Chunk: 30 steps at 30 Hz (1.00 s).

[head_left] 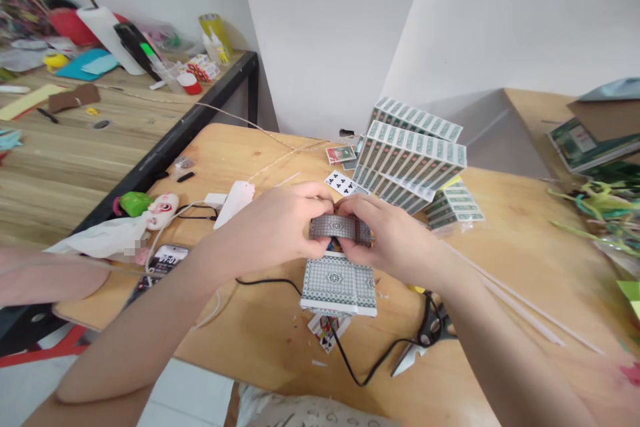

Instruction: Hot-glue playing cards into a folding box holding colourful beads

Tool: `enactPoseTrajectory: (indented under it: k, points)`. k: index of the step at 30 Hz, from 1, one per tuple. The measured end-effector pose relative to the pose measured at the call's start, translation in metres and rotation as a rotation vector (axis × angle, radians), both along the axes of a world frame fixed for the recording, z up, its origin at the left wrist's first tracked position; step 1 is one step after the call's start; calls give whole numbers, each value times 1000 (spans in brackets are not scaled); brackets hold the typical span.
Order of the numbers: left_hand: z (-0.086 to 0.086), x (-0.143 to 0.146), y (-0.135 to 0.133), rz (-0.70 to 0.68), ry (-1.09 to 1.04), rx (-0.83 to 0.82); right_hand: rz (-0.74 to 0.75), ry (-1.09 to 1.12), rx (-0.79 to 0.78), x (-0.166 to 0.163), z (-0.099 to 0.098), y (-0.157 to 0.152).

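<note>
My left hand (293, 217) and my right hand (383, 230) meet at the middle of the table, fingers closed on the two ends of a bent playing card strip (334, 227). The strip arches upward, its grey patterned back showing. Right below it lies a block of playing cards (336, 283) with green-grey patterned backs; how its layers are joined cannot be seen. Under its near edge a face card (327, 332) sticks out. My fingertips are partly hidden behind the strip.
Stacked card boxes (413, 157) stand behind my right hand, beside a six of clubs (341, 183). Scissors (433, 323) and a black cable (370, 373) lie nearer. To the left are a phone (167, 260), a doll (161, 212) and another person's arm (50, 277).
</note>
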<state>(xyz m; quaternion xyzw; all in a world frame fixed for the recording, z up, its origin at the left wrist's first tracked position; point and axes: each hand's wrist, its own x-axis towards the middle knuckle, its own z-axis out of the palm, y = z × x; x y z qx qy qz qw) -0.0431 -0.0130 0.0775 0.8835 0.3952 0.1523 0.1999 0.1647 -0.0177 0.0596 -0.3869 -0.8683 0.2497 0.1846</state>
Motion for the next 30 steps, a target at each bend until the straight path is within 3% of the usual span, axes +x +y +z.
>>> enactPoseTrajectory:
  k: [7, 17, 24, 30]
  points:
    - [3, -3, 0, 1, -10, -16, -30, 171, -74, 7, -5, -1]
    - [-8, -4, 1, 20, -122, -19, -66, 178, -53, 7, -8, -6]
    - [-5, -2, -3, 12, -174, -32, -53, 179, -18, 4, -10, -6]
    - [-10, -6, -1, 52, -182, -47, -78, 278, -95, 8, -14, -6]
